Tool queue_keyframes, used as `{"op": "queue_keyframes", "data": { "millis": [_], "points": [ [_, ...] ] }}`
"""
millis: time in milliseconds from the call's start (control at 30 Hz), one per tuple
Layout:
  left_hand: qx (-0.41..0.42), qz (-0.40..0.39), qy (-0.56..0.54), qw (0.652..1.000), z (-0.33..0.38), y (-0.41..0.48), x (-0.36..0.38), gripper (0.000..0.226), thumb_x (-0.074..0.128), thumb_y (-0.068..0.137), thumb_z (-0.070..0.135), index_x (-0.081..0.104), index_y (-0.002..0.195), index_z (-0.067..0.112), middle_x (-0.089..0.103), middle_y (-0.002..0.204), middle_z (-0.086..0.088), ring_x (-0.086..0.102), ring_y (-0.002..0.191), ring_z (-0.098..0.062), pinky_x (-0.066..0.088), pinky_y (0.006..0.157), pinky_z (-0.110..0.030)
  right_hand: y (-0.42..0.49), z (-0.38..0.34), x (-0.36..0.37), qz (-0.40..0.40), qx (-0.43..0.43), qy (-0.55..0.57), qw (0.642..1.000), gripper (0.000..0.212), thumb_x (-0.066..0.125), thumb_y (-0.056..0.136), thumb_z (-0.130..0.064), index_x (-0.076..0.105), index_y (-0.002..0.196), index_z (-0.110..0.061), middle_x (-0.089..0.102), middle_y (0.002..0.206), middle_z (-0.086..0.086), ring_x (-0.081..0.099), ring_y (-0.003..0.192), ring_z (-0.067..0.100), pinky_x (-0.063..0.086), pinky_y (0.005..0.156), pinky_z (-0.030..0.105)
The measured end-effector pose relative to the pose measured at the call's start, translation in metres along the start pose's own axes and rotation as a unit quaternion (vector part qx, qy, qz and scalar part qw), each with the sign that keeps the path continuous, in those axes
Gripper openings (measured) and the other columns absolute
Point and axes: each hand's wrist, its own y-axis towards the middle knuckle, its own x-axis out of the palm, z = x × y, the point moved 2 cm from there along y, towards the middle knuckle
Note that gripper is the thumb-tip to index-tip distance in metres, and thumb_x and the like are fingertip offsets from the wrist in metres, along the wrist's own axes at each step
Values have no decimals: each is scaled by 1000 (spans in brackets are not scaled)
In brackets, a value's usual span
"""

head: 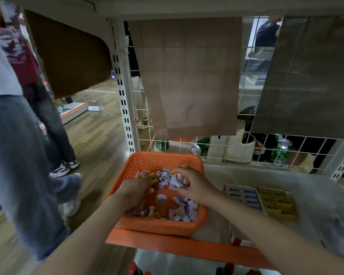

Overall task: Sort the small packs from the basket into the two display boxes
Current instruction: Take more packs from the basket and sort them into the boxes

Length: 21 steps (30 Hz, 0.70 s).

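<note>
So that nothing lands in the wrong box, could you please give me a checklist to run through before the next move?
1. Basket holds packs to sort: ok.
2. Left hand and right hand are inside the basket: ok.
3. Packs firmly gripped: cannot tell; the fingers curl among them.
4. Blue-and-white display box sits beside the basket: ok.
5. Yellow display box has room left: cannot tell.

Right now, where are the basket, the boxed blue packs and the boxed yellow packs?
basket (163, 227): head view, near outer wall.
boxed blue packs (246, 197): head view, middle of the rows.
boxed yellow packs (276, 204): head view, middle of the rows.
</note>
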Motion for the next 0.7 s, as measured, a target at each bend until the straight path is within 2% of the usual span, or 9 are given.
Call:
{"op": "queue_keyframes", "data": {
  "millis": [100,200,267,400,500,533,567,633,700],
  "points": [
    [10,36,-5,999,19,-1,-23,28,45,97,25,47,123,14,60,121,-8,57,110,-25,43,84,-29,-4,1,-9,0,-6,0,1000,40,60,88,-10,55,124,-28,51,116,4,48,81,4,39,69,19],
    [27,65,-10,997,37,2,-39,20,49,95,23,47,113,15,63,107,-5,61,98,-24,44,75,-29,-9,1,-20,14,-9,-20,1000,24,63,86,-11,64,107,-24,50,109,5,55,87,19,49,78,33],
    [35,72,-14,997,48,4,-43,14,52,93,22,49,105,16,63,101,-2,61,90,-20,46,70,-27,-12,5,-27,24,-14,-30,999,14,66,84,-11,68,95,-20,51,104,7,55,91,23,49,84,37],
    [69,88,-11,994,65,6,-49,8,56,91,22,52,97,19,61,96,2,60,86,-16,48,69,-24,-23,7,-41,47,-20,-17,999,6,68,84,-13,70,89,-12,60,97,4,57,89,17,47,79,30],
    [92,101,25,990,77,8,-53,12,54,93,24,54,101,16,61,100,1,59,89,-16,45,70,-23,-33,5,-54,54,5,31,998,15,74,80,-12,68,92,-6,57,84,-9,55,75,1,41,66,9],
    [98,105,29,989,80,9,-53,14,53,93,25,54,103,15,62,102,1,59,91,-17,45,72,-23,-37,6,-58,46,18,38,998,22,78,75,-13,67,94,-9,56,84,-10,54,73,0,40,62,6],
    [103,108,29,988,84,9,-56,15,53,94,26,54,103,15,63,103,1,59,91,-17,44,73,-23,-40,7,-62,36,24,32,999,30,82,71,-13,67,98,-11,57,87,-9,56,74,3,41,60,7],
    [109,110,26,988,88,9,-57,15,52,94,26,54,104,15,64,104,0,60,92,-17,46,76,-24,-46,11,-68,23,23,-3,999,40,82,69,-10,65,105,-9,55,96,-3,59,81,15,46,64,18],
    [120,121,19,985,94,10,-58,15,52,94,26,54,105,15,63,104,1,60,94,-16,46,78,-22,-50,16,-74,40,10,-32,999,32,76,75,-5,66,106,-6,54,98,1,61,83,22,49,70,28]
  ]
}}
